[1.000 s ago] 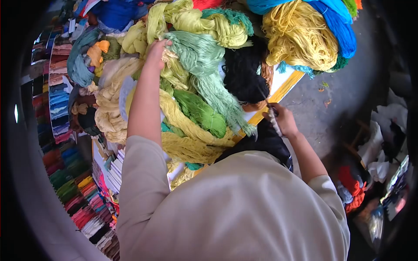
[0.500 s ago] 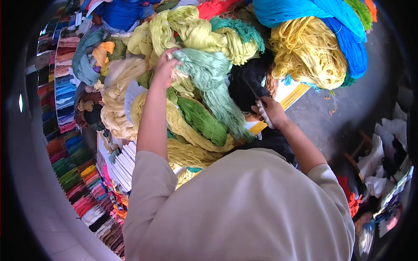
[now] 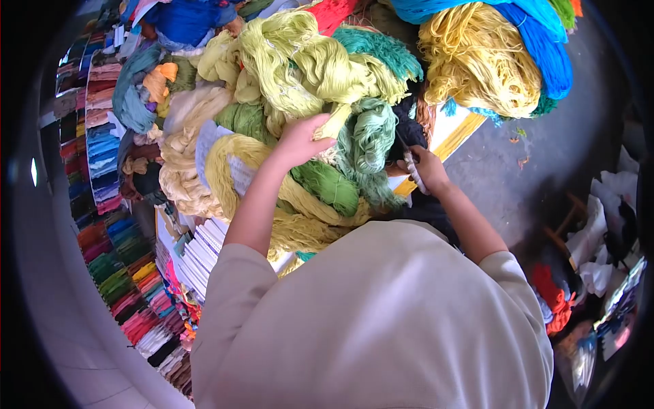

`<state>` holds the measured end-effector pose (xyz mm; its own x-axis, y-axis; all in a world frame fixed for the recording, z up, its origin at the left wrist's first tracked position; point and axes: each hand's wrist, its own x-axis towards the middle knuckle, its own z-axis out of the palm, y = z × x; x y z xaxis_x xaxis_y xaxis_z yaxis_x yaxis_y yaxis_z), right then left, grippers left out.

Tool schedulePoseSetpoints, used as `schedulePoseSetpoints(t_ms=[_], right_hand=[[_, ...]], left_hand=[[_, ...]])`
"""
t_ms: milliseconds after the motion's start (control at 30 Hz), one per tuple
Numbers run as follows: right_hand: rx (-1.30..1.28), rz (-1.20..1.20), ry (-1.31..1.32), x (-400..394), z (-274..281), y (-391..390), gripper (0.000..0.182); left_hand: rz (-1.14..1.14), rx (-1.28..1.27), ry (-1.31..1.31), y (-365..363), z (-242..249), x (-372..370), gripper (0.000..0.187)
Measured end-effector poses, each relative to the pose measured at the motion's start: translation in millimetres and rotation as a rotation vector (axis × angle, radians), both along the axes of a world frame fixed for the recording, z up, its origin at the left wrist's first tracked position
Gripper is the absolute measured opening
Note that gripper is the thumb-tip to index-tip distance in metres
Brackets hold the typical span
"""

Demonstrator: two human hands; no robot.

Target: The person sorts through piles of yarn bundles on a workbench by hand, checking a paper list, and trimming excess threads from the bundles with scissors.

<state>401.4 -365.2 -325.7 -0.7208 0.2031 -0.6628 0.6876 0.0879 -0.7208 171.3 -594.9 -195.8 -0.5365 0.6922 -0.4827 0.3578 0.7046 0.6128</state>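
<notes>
My left hand is closed on a strand of the pale yellow-green yarn, its thumb pointing right. Just right of it lies a bundled mint-green skein. Below are a dark green skein and a yellow skein. My right hand grips scissors with a white-wrapped handle; their thin blades point up and left over dark yarn.
Golden yellow yarn and bright blue yarn lie at the upper right, beside the table's yellow edge. Cream skeins and white stacked papers are at left. Red yarn sits lower right.
My left hand has moved right and down, from the mint-green skein to the yellow-green yarn. The mint-green skein now lies further right, bunched up. My right hand has barely moved.
</notes>
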Motion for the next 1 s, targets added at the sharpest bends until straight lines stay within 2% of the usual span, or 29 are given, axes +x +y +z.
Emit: schedulePoseSetpoints(t_ms=[33, 67, 133, 233, 367, 500, 667, 767, 933, 1000], right_hand=[[0.106, 0.04, 0.052, 5.6, -19.3, -2.5, 0.056], [0.106, 0.04, 0.055, 6.9, -21.5, -1.6, 0.056], [0.126, 0.049, 0.05, 9.5, -23.0, -2.8, 0.059], [0.179, 0.051, 0.088, 11.7, -34.9, -5.7, 0.057], [0.247, 0.055, 0.125, 13.9, -39.3, -7.7, 0.055], [0.253, 0.06, 0.151, 14.5, -39.1, -9.7, 0.056], [0.315, 0.054, 0.121, 17.6, -31.0, -17.5, 0.055], [0.273, 0.052, 0.124, 26.7, -21.6, -22.0, 0.057], [0.333, 0.108, 0.074, 45.5, 27.7, -28.3, 0.057], [0.328, 0.121, 0.038, 57.1, 31.3, -28.7, 0.056]], left_hand=[[-0.092, -0.05, 0.095, 3.9, 4.0, 4.0, 0.068], [-0.154, -0.012, 0.172, -0.5, -2.1, 8.0, 0.063], [-0.228, -0.239, 0.25, 12.3, 15.6, 28.0, 0.057], [-0.342, -0.181, 0.473, -4.6, -16.9, 52.9, 0.057], [-0.251, -0.221, 0.485, -4.0, -17.9, 72.4, 0.062], [-0.143, -0.145, 0.371, -10.9, -4.6, 67.3, 0.064], [-0.104, -0.17, 0.301, -20.8, 5.0, 73.3, 0.063], [-0.155, -0.144, 0.366, -24.9, -3.9, 80.9, 0.065], [-0.145, -0.179, 0.309, -22.2, -7.9, 87.5, 0.069], [-0.082, -0.163, 0.452, -20.8, -12.2, 94.0, 0.062]])
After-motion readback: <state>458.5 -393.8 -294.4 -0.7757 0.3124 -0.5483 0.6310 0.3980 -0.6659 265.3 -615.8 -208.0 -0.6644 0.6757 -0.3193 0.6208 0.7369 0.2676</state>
